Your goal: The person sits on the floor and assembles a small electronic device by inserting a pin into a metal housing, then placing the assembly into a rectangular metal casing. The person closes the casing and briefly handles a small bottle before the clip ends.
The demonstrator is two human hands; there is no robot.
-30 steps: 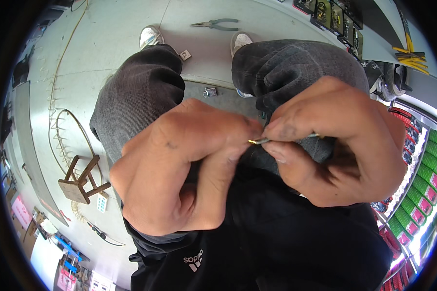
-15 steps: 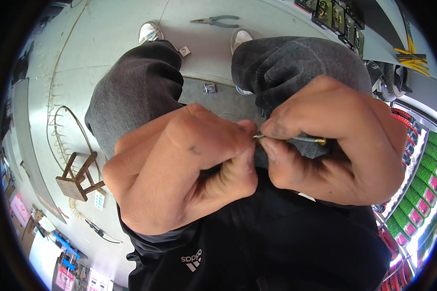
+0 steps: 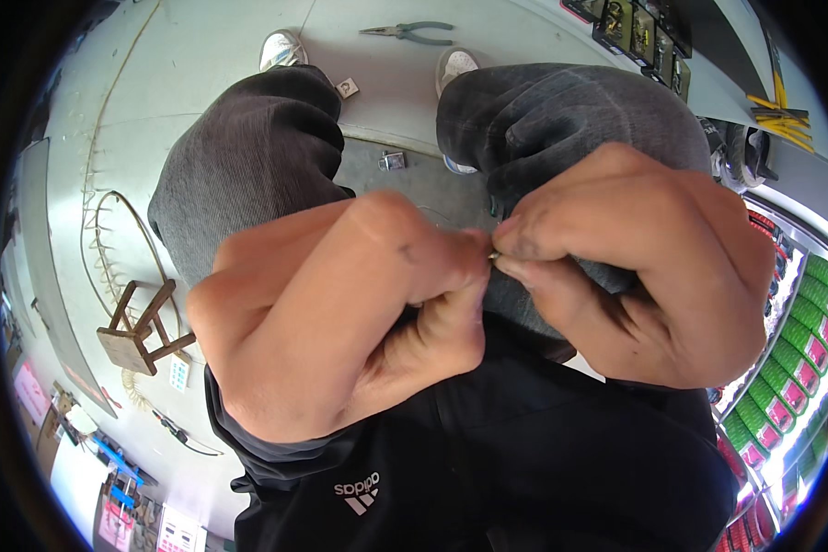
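My left hand (image 3: 359,313) and my right hand (image 3: 635,267) meet in front of my lap, both closed in a pinch. Between the fingertips shows a tiny brass-coloured metal piece (image 3: 494,258), mostly hidden by the fingers. My right thumb and forefinger hold it. What my left fingertips grip is hidden behind the knuckles. A thin, pale wire-like line (image 3: 435,217) curves just beyond my left fingers.
Long-nose pliers (image 3: 407,33) lie on the floor ahead. Between my feet are a small metal block (image 3: 392,162) and a small square piece (image 3: 347,87). A wooden stool (image 3: 143,331) lies at left near a coiled hose (image 3: 97,225). Packaged green cables (image 3: 782,386) hang at right.
The thin grey rod with a brass end, seen earlier in my right hand, is now out of sight. My left hand has rolled slightly, and the fingertips have come closer together.
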